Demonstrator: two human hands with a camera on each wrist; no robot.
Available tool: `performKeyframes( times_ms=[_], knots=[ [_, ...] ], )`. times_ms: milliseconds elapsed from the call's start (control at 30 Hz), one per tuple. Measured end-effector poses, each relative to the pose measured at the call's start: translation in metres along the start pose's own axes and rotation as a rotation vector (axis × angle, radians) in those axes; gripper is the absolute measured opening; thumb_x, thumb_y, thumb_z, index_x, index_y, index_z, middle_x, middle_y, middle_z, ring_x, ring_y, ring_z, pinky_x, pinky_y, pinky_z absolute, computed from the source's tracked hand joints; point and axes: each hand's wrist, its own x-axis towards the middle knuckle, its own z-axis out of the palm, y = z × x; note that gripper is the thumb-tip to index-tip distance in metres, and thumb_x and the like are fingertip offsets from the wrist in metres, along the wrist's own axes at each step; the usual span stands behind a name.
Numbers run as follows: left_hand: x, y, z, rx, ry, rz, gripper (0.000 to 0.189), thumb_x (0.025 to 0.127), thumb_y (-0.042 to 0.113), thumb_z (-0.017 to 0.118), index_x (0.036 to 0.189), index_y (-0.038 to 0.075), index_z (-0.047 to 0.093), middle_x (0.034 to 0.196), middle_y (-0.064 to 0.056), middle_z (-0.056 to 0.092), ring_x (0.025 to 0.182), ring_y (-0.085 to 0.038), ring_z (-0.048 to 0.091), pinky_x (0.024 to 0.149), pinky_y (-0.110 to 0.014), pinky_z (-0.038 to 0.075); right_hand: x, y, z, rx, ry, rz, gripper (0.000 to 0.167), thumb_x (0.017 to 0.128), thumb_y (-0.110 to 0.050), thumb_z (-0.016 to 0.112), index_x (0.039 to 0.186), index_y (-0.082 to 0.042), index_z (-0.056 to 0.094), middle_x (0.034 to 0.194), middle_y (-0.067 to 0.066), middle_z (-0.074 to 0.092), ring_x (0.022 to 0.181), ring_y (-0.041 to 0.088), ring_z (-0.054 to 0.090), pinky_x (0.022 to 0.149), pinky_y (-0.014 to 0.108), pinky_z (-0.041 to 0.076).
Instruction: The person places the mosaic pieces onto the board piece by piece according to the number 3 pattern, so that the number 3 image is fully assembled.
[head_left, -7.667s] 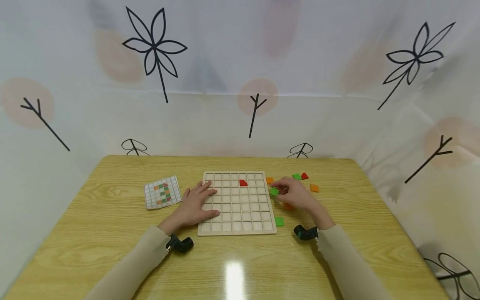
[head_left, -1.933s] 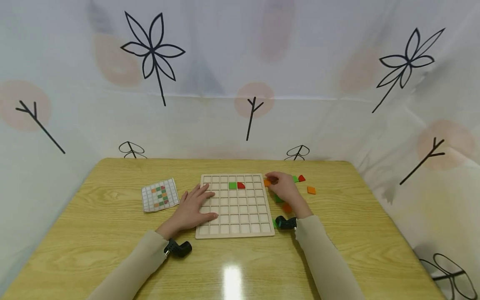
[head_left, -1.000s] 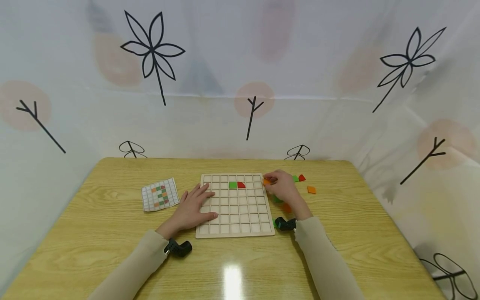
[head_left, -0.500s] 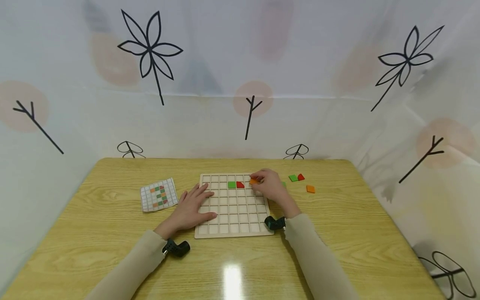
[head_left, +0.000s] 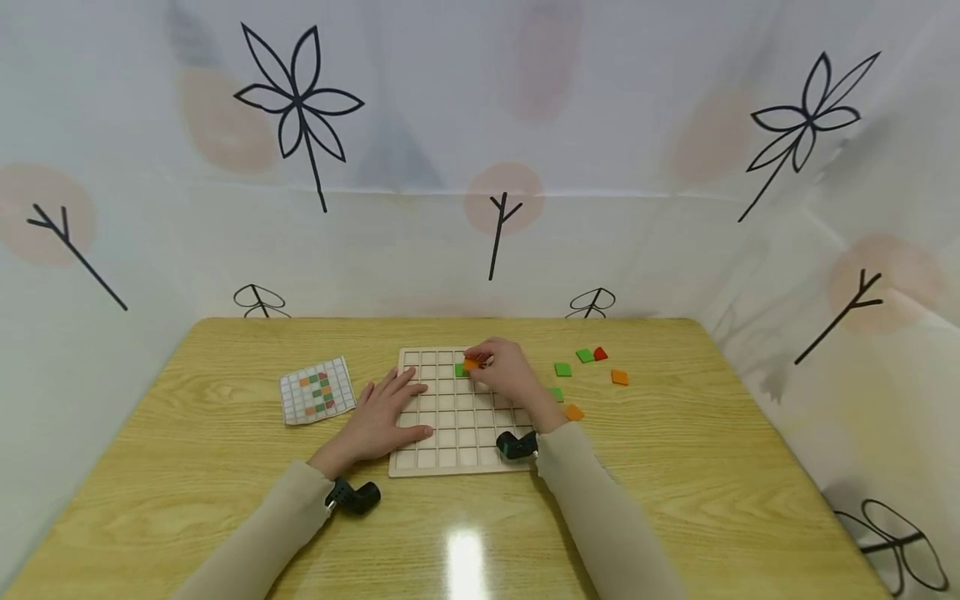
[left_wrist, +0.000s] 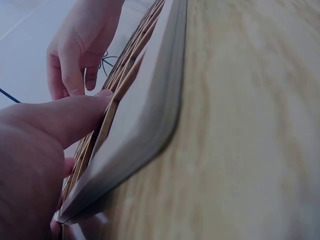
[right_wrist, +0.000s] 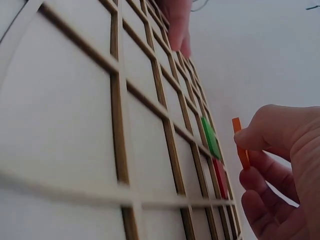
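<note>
Orange square tile [head_left: 472, 365] and right hand [head_left: 513, 372] have moved from beside the wooden grid board [head_left: 446, 417], on the side toward the table's right edge, to over its rows nearer the far edge of the table [head_left: 195, 467]. The right hand's thumb and fingertips are clamped on the tile, which the right wrist view shows lifted off the board, near a seated green square [head_left: 461, 370] and a red quarter-round piece [right_wrist: 220, 177] next to it. The left hand [head_left: 382, 421] lies on the board's side toward the table's left edge, fingers apart and holding nothing. Between there and the table's left edge lies a printed pattern card [head_left: 318, 390]. Toward the table's far right corner lie three loose green squares [head_left: 562, 369], two loose orange squares [head_left: 619, 377] and a loose red quarter-round [head_left: 601, 353].
</note>
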Motion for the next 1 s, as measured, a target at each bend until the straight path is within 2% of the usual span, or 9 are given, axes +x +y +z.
performKeyframes(
  times_ms=[200, 433, 667, 800, 1000],
  knots=[
    [0.001, 0.0, 0.001, 0.011, -0.014, -0.008, 0.072, 0.093, 0.052, 0.064, 0.15, 0.011, 0.046, 0.163, -0.012, 0.023, 0.15, -0.037, 0.011, 0.113, -0.068, 0.007, 0.006, -0.009, 0.013, -0.004, -0.021, 0.018, 0.028, 0.089, -0.01, 0.072, 0.116, -0.008, 0.075, 0.104, 0.003, 0.065, 0.096, 0.021, 0.06, 0.08, 0.035, 0.054],
    [0.002, 0.001, 0.0, 0.022, -0.017, -0.016, 0.072, 0.093, 0.051, 0.065, 0.15, 0.012, 0.046, 0.163, -0.012, 0.022, 0.151, -0.037, 0.01, 0.114, -0.067, 0.006, 0.009, -0.013, 0.027, -0.022, -0.017, 0.008, 0.027, 0.09, -0.013, 0.073, 0.117, -0.011, 0.076, 0.112, 0.004, 0.068, 0.102, 0.024, 0.059, 0.085, 0.04, 0.052],
    [0.001, 0.001, 0.0, 0.014, -0.012, -0.018, 0.072, 0.093, 0.05, 0.065, 0.15, 0.011, 0.046, 0.164, -0.012, 0.021, 0.151, -0.037, 0.009, 0.113, -0.067, 0.005, 0.008, -0.009, 0.034, 0.076, 0.008, 0.041, 0.029, 0.091, -0.01, 0.072, 0.119, -0.013, 0.075, 0.119, 0.002, 0.067, 0.11, 0.024, 0.06, 0.091, 0.04, 0.051],
    [0.0, 0.0, 0.0, 0.02, -0.016, -0.022, 0.072, 0.093, 0.05, 0.065, 0.15, 0.011, 0.045, 0.164, -0.012, 0.02, 0.151, -0.037, 0.009, 0.113, -0.067, 0.005, 0.01, -0.006, 0.037, 0.085, 0.011, 0.034, 0.025, 0.091, -0.011, 0.073, 0.115, -0.015, 0.077, 0.118, 0.002, 0.068, 0.111, 0.024, 0.06, 0.093, 0.04, 0.051],
    [0.001, -0.001, 0.0, 0.017, -0.017, -0.015, 0.072, 0.094, 0.05, 0.064, 0.151, 0.01, 0.045, 0.164, -0.013, 0.02, 0.15, -0.038, 0.009, 0.113, -0.068, 0.005, 0.011, -0.006, 0.039, 0.037, 0.014, 0.024, 0.016, 0.092, -0.014, 0.073, 0.106, -0.017, 0.079, 0.116, 0.002, 0.068, 0.114, 0.027, 0.058, 0.098, 0.044, 0.047]
  ],
)
